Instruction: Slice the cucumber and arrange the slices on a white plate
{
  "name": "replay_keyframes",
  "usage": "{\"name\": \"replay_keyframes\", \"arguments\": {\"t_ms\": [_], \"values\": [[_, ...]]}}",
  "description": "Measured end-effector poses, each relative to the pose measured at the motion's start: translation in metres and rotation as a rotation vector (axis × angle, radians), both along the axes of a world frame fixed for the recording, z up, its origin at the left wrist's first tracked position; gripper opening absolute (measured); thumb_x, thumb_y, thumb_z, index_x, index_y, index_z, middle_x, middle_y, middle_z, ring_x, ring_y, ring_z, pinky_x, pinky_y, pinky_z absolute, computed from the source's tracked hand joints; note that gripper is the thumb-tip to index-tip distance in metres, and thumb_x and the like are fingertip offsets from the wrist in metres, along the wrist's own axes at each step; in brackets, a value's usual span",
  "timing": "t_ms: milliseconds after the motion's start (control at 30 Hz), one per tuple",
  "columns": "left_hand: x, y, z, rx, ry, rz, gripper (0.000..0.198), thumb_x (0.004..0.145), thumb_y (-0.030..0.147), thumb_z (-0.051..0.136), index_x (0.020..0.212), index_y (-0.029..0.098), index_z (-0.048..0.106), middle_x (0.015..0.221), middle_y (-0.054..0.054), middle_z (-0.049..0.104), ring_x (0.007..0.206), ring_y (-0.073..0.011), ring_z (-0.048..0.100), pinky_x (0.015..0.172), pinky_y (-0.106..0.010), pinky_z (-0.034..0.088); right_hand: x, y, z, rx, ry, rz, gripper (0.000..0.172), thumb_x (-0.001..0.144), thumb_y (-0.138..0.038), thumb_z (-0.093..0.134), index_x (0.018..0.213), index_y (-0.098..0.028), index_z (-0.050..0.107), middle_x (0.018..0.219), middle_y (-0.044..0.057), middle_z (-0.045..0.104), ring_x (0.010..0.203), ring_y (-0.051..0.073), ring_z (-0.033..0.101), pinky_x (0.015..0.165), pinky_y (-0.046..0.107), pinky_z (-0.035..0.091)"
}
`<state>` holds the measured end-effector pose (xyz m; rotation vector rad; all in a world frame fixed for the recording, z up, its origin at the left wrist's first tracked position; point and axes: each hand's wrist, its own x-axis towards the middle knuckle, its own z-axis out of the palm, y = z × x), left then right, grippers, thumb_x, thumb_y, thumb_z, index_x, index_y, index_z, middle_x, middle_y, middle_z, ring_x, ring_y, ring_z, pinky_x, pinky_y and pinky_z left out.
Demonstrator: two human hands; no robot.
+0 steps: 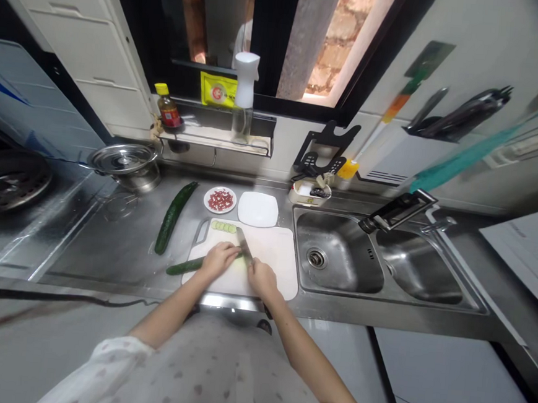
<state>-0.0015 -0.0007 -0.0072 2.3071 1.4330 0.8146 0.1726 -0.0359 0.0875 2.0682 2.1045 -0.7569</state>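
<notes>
A person is standing at a steel counter (pixel 125 252), both hands working over a white cutting board (pixel 277 242). The left hand (pixel 220 258) is closing over a partly cut cucumber (pixel 184 267), its fingers pressing the cucumber down near the end being cut. That cucumber is lying aslant across the lower left of the board, its far end sticking out past the board's left edge. The right hand (pixel 263 280) is gripping the handle of a kitchen knife (pixel 244 244), whose blade is pointing away from the person and standing just beside the left fingertips; whether the edge is touching the cucumber is staying unclear.

Near the board's upper left corner, by its handle slot, a row of pale green cucumber slices (pixel 224 226) is lying overlapped. A whole cucumber (pixel 174 219) is resting on the counter to the left of the board. Beyond the board, a small round plate (pixel 207 201) is holding chopped red pieces (pixel 221 200), and an unfilled white rectangular dish (pixel 258 209) is sitting just beside it. A double sink (pixel 339 257) is flanking the board on the right, while a lidded steel pot (pixel 135 175) is standing farther back on the left.
</notes>
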Motion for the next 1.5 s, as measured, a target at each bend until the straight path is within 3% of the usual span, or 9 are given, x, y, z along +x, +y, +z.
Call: {"name": "replay_keyframes", "arguments": {"t_ms": [900, 1267, 1500], "values": [[0.000, 0.002, 0.002, -0.031, 0.013, -0.008, 0.024, 0.092, 0.029, 0.050, 0.106, 0.024, 0.070, 0.099, -0.005, 0.066, 0.093, -0.0183, 0.056, 0.082, -0.031, 0.045, -0.011, 0.014, -0.006, -0.007, 0.037, 0.004, 0.034, 0.095, -0.021, 0.034, 0.114, -0.011, 0.061, 0.105, 0.017, 0.068, 0.099, 0.022, 0.064, 0.080, 0.027, 0.044], [0.000, 0.002, 0.001, -0.021, 0.005, -0.021, 0.024, 0.093, 0.029, 0.050, 0.106, 0.025, 0.070, 0.097, -0.005, 0.066, 0.090, -0.0175, 0.056, 0.083, -0.031, 0.046, 0.007, -0.013, -0.003, -0.083, 0.010, 0.023, 0.030, 0.094, -0.021, 0.037, 0.110, -0.012, 0.061, 0.104, 0.016, 0.068, 0.097, 0.022, 0.064, 0.075, 0.027, 0.043], [0.000, 0.003, 0.000, -0.031, 0.013, -0.022, 0.025, 0.093, 0.028, 0.050, 0.107, 0.025, 0.070, 0.097, -0.005, 0.066, 0.090, -0.0176, 0.056, 0.082, -0.031, 0.046, 0.003, -0.006, 0.002, -0.079, 0.018, 0.029, 0.030, 0.093, -0.019, 0.038, 0.110, -0.011, 0.062, 0.105, 0.016, 0.068, 0.097, 0.022, 0.064, 0.077, 0.027, 0.043]]}}
